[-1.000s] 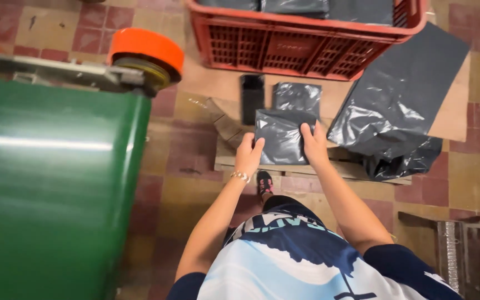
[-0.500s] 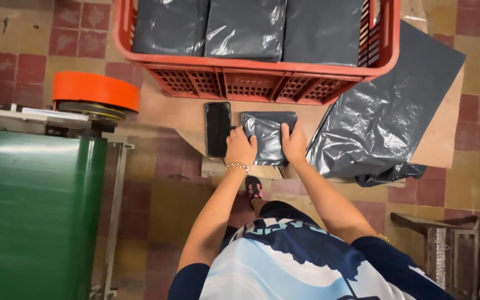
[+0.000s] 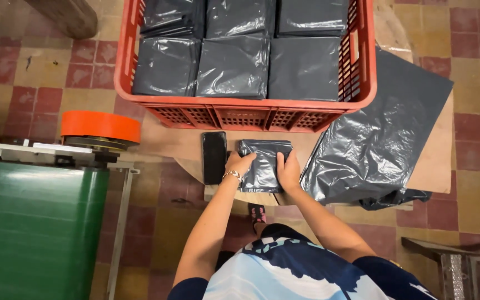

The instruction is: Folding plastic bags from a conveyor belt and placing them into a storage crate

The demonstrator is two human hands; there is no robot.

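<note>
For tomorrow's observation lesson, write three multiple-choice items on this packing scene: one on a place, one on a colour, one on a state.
1. Where does the black phone lie?
A. In the crate
B. Left of the folded grey bag
C. On the green conveyor belt

2. What colour is the plastic crate?
A. Blue
B. Green
C. Red-orange

3. How are the hands placed?
A. Both on the folded bag
B. Both on the phone
C. One inside the crate

Answers:
1 B: the phone sits on the cardboard beside the bag's left edge.
2 C: its latticed wall is red-orange.
3 A: the left hand and right hand press the bag's two sides.
</note>
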